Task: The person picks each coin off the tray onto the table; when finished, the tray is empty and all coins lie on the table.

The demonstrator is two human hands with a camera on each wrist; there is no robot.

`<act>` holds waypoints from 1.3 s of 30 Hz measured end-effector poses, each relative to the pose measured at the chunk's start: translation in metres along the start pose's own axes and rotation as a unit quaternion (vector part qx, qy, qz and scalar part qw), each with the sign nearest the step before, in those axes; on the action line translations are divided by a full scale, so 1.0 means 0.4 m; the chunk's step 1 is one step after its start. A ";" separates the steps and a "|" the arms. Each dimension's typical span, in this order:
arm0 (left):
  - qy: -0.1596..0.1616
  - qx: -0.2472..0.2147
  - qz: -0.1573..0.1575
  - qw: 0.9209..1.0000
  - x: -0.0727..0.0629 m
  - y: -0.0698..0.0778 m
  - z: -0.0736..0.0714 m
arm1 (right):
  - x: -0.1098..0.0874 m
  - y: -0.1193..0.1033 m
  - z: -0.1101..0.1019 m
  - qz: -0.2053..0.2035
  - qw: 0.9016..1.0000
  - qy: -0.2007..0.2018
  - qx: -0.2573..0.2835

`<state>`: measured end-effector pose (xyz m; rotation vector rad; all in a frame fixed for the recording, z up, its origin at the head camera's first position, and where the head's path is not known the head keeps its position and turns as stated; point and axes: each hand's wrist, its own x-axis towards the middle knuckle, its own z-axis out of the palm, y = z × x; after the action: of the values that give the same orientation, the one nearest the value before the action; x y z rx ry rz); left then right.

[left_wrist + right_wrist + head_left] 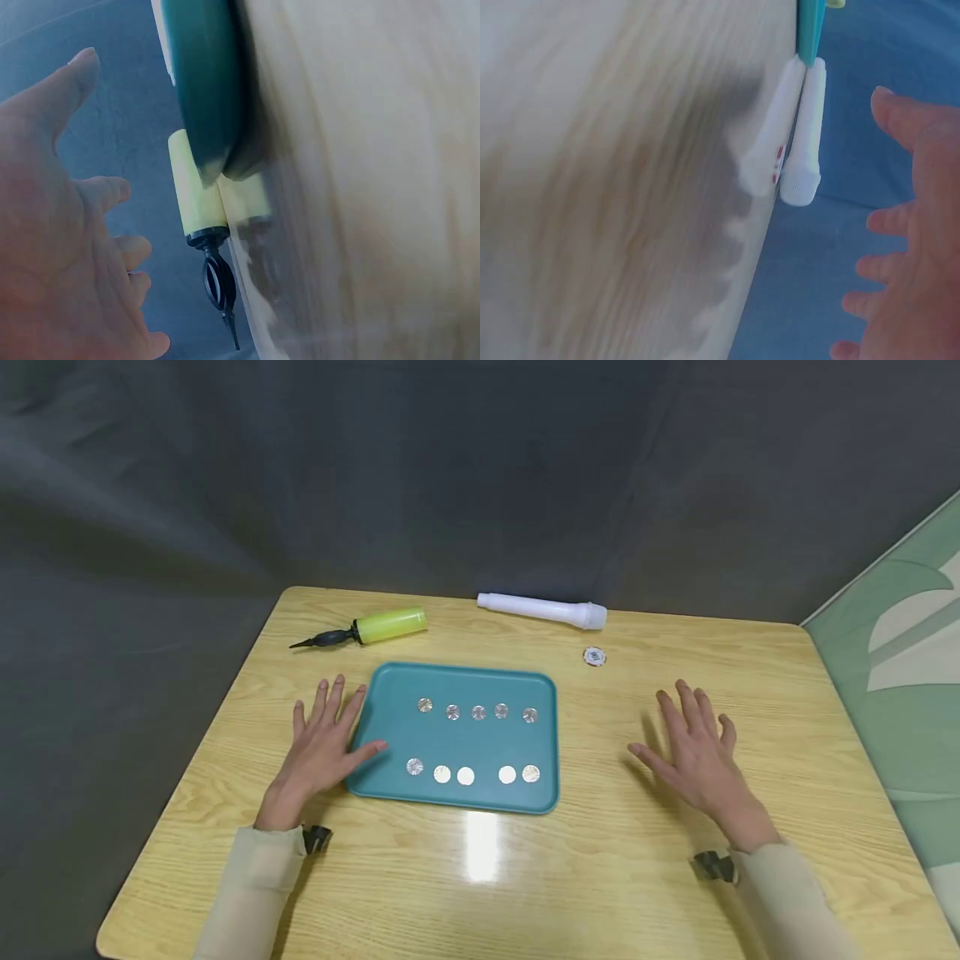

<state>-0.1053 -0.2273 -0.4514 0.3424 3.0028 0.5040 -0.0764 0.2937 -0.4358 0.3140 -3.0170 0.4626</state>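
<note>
A teal tray point(457, 739) lies on the wooden table with several shiny coins on it in two rows, such as a coin point(478, 713) in the far row and another coin point(466, 776) in the near one. My left hand point(318, 752) hovers over the tray's left edge, fingers spread and holding nothing. To the right of the tray, my right hand point(699, 760) is held above the table, also spread and holding nothing; its shadow falls on the wood. Both palms face down, and the wrist views show them apart from the tabletop.
Behind the tray lie a yellow-green hand pump point(390, 625) with a black nozzle and a white microphone-shaped stick point(542, 609). A white poker chip point(595, 657) rests beyond the tray's far right corner. Dark cloth point(450, 477) hangs behind the table point(600, 885).
</note>
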 end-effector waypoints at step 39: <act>-0.081 -0.196 0.023 0.977 0.025 -0.110 0.032 | 0.195 -0.212 0.103 -0.050 0.984 -0.030 0.169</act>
<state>-0.1228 -0.2615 -0.4784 0.3967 2.6619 0.9972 -0.1363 0.1871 -0.4425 0.5064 -2.9498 0.9751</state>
